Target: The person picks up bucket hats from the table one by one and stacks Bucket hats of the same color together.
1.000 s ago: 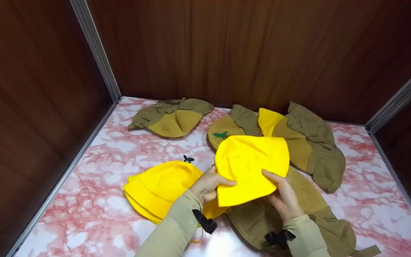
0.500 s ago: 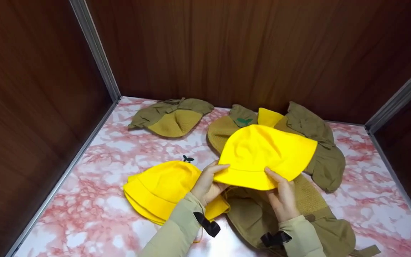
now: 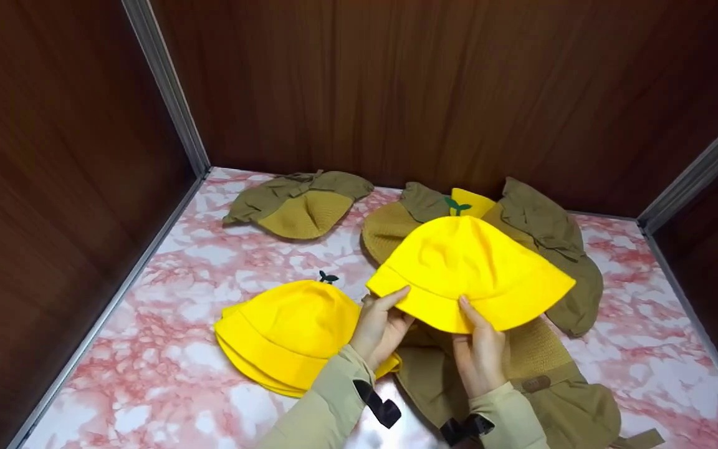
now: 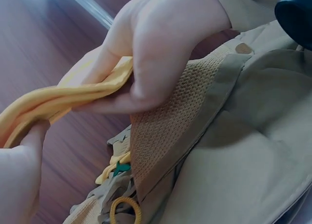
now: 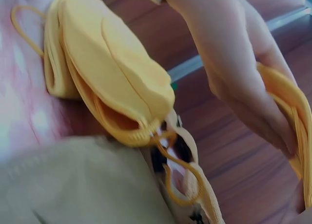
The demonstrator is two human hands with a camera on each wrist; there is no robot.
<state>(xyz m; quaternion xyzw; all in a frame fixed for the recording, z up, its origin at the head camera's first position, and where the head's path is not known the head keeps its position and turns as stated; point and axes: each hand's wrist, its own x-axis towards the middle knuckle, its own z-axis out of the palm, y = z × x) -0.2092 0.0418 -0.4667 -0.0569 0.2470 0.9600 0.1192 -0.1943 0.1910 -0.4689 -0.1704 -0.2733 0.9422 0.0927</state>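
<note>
A yellow bucket hat [image 3: 468, 268] with a green sprout on its crown is held up in the head view, brim toward me. My left hand [image 3: 381, 327] pinches the brim at its left, thumb on top. Near the middle of the brim, my right hand [image 3: 480, 352] pinches the edge. The left wrist view shows the brim edge-on between both hands. Just left of my left hand lie stacked yellow hats [image 3: 290, 337] with a dark sprout on top. Under the hands, partly hidden, is a large olive-and-tan hat [image 3: 574, 399].
Another olive-and-tan hat [image 3: 309, 212] lies at the back left. More such hats [image 3: 558, 249] overlap at the back right, with a bit of yellow fabric [image 3: 474, 198] among them. Dark wooden panels [image 3: 396, 93] enclose the pink marbled surface [image 3: 166, 349].
The held hat has turned from tilted left to upright, its sprout moving right and up. Both hands have shifted their grip along its brim. The other hats look unmoved.
</note>
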